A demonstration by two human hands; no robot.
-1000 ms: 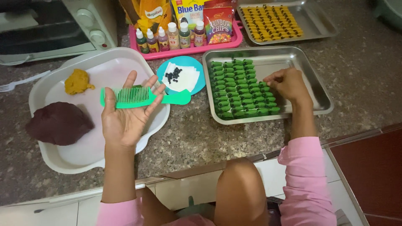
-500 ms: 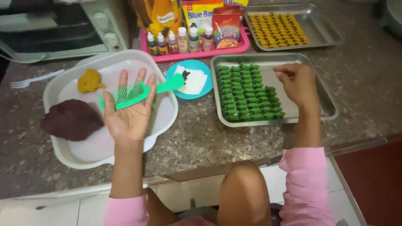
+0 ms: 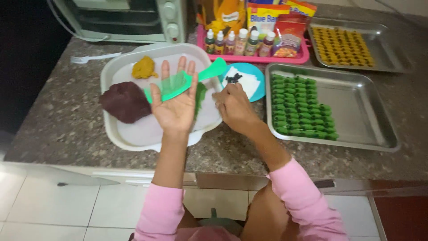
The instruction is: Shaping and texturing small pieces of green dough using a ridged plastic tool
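My left hand (image 3: pixel 176 107) is palm up over the white tray (image 3: pixel 117 131), fingers stretched out. A green comb (image 3: pixel 183 82) lies across those fingers, its handle pointing up and right. My right hand (image 3: pixel 234 107) hovers at the tray's right edge, back towards me and fingers curled down, so what they touch is hidden. A patch of green dough (image 3: pixel 200 94) shows between the two hands. On the tray lie a maroon dough lump (image 3: pixel 126 101) and a small yellow dough lump (image 3: pixel 143 68).
A blue plate (image 3: pixel 257 85) holds white paper and dark bits (image 3: pixel 232 79). A metal tray (image 3: pixel 379 134) holds rows of green pieces (image 3: pixel 303 105); another (image 3: pixel 383 42) holds yellow pieces. Behind them are a pink tray of bottles (image 3: pixel 249 58), a toaster oven (image 3: pixel 129 18) and a fork (image 3: pixel 91 58).
My right hand left the metal tray of green pieces and came left to the white tray's edge. My left hand still carries the comb. The view shifted right.
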